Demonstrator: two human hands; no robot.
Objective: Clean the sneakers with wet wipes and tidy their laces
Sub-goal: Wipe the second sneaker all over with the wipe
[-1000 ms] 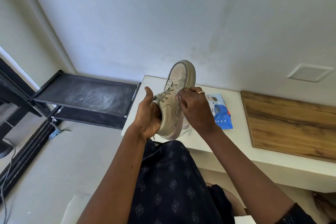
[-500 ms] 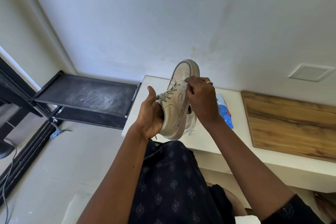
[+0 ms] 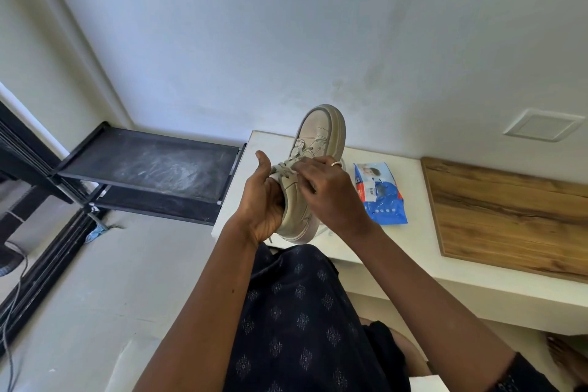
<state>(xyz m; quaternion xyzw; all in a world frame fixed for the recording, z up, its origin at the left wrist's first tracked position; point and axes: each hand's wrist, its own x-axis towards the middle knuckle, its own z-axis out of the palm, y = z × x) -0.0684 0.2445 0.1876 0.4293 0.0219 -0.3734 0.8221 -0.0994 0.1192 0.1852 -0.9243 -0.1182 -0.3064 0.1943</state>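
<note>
A dark patterned garment [image 3: 296, 312] is seen nearest, across the lap. Above it, a beige sneaker [image 3: 321, 134] is held up in the air over the near edge of a white worktop [image 3: 397, 251], with its toe pointed up and away and its sole turned to the right. The heel end is clasped from the left by the left hand [image 3: 264, 204], whose grip is closed round the sneaker with the thumb raised. The right hand [image 3: 331, 197], on which a ring [image 3: 334, 163] is worn, is laid over the laces [image 3: 288, 165] with its fingers curled down. Whether that grip is closed on anything cannot be told. Just beside this hand, a blue pack of wet wipes [image 3: 380, 194] is laid flat on the worktop. Further right, a wooden board [image 3: 509, 210] is set on the same surface. To the left, a black shelf [image 3: 159, 165] is seen against the wall.
</note>
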